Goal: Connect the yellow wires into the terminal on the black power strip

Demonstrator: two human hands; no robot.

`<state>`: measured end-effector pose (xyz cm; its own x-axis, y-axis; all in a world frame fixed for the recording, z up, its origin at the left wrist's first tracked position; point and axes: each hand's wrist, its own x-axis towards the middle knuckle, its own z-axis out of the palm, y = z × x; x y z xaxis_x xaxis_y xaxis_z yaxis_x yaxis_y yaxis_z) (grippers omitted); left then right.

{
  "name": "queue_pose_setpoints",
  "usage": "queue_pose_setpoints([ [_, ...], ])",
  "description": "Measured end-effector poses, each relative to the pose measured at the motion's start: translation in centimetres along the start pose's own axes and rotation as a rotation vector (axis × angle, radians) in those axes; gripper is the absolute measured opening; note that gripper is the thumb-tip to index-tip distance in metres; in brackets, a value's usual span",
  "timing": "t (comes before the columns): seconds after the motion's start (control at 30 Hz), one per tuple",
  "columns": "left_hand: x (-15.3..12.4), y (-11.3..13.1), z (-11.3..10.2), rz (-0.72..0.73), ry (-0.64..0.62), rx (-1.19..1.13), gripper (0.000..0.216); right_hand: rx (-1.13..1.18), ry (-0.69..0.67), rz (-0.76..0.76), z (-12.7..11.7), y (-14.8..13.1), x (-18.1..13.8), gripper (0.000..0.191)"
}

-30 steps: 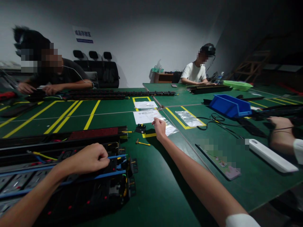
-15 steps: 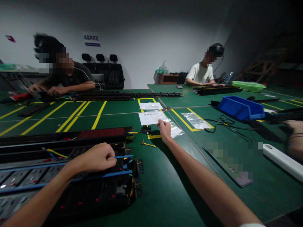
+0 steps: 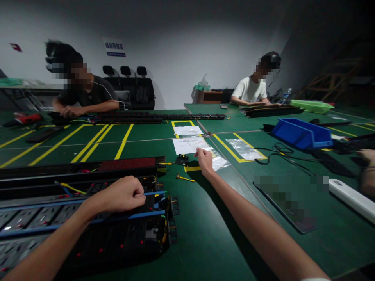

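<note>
My left hand [image 3: 127, 193] is closed in a fist and rests on top of the black socket strips [image 3: 123, 230], which lie side by side at the left with blue edges and red dots. Whatever that fist holds, if anything, is hidden. Farther right, my right hand [image 3: 204, 160] is held in a pinch over the table, beside a clear plastic bag [image 3: 219, 160]. I cannot make out anything between its fingertips. To its left lie a small black part [image 3: 182, 159] and a yellow-handled little hammer-shaped piece [image 3: 185, 177]. Loose wires show at the strips' ends.
A blue bin [image 3: 301, 134], black cables [image 3: 278, 150], a tablet-like flat panel [image 3: 293, 210] and a white bar [image 3: 351, 199] are at the right. Two people work at strips across the green table [image 3: 199, 234]. Another person's hand [image 3: 367, 160] shows at the right edge.
My hands keep their poses, and the view has shifted slightly. The co-worker at the far left has brought the hands together, away from the red tool.
</note>
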<state>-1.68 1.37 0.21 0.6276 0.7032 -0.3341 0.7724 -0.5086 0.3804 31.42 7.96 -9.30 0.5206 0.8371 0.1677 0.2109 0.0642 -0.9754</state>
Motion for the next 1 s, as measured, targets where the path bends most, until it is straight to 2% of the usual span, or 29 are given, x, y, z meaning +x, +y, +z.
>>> queue_pose_setpoints([
  [0.77,-0.35,0.33,-0.14,-0.002,0.014,0.016,0.035,-0.066,-0.027,-0.011,-0.02,0.19,-0.1,0.055],
  [1.0,-0.67,0.78,-0.24,0.095,0.065,-0.005,0.035,-0.056,-0.038,-0.003,0.0,0.23,-0.23,0.056],
])
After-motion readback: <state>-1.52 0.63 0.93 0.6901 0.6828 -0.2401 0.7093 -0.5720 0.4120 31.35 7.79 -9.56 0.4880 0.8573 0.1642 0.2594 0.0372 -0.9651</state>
